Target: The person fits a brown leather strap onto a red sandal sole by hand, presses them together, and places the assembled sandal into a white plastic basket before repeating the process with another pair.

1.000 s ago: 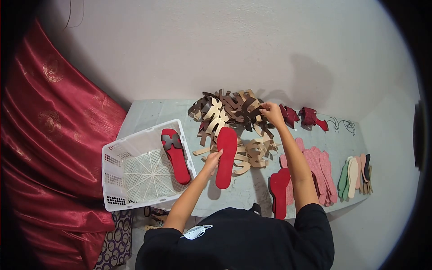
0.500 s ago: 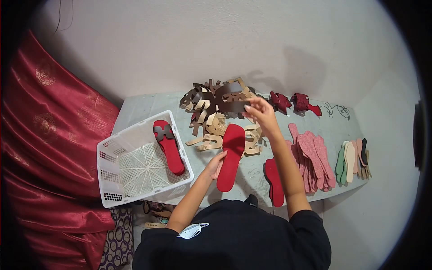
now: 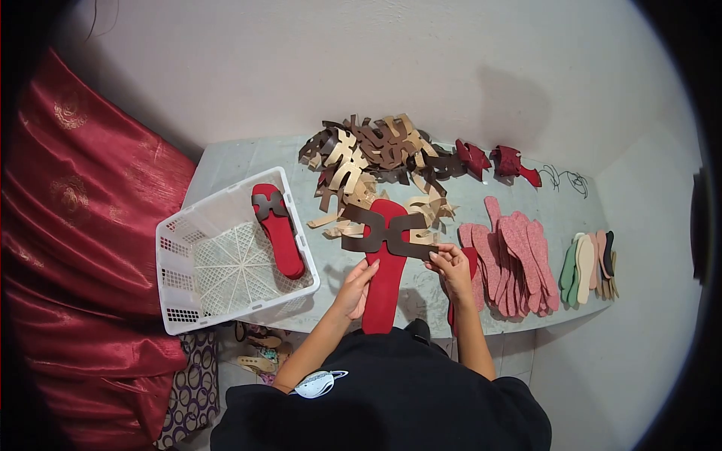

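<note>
My left hand (image 3: 353, 286) grips a red insole (image 3: 385, 274) by its left edge, holding it lengthwise over the table's near part. My right hand (image 3: 451, 263) holds the right end of a dark brown H-shaped strap piece (image 3: 383, 233), which lies across the upper half of the red insole. Behind them sits a heap of brown and tan strap pieces (image 3: 376, 161).
A white plastic basket (image 3: 188, 278) at the left holds a finished red sandal (image 3: 277, 229). Pink insoles (image 3: 519, 255) lie to the right, with green and cream ones (image 3: 590, 270) beyond and dark red pieces (image 3: 496, 161) at the back. Red cloth (image 3: 83, 225) hangs on the left.
My right hand came back from the strap heap with a dark brown strap and laid it across the red insole. The insole moved a little toward me.
</note>
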Demonstrator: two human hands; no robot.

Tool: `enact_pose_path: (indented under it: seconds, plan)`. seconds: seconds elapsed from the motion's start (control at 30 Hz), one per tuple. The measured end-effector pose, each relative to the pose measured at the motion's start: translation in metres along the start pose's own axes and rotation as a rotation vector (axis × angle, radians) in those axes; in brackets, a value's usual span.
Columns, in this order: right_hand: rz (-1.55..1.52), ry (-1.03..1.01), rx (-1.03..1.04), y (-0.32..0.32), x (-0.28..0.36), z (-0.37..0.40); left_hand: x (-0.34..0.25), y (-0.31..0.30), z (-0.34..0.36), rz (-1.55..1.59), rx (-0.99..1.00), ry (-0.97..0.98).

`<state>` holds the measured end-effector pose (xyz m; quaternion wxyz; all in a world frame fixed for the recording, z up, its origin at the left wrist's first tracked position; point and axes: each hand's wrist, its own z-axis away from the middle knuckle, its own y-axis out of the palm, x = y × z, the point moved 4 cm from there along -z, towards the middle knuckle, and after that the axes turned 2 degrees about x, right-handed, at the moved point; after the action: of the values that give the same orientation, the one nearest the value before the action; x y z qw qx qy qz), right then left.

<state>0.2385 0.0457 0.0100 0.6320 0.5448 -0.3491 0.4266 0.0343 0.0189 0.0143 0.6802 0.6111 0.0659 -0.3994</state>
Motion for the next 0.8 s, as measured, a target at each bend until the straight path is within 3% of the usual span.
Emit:
enact_pose_path:
  seconds: [0.07,0.37,0.8]
  plan:
    - [0.014,0.001,-0.01,0.001,0.005,0.004,0.0,0.003,0.001,0.129,-0.008,-0.024]
    - [0.056,0.042,0.024,-0.002,-0.001,0.014,0.004,0.002,0.002,0.127,-0.093,-0.027]
    - [0.07,0.056,0.022,0.004,0.005,0.019,-0.005,0.013,-0.003,0.097,-0.058,-0.039]
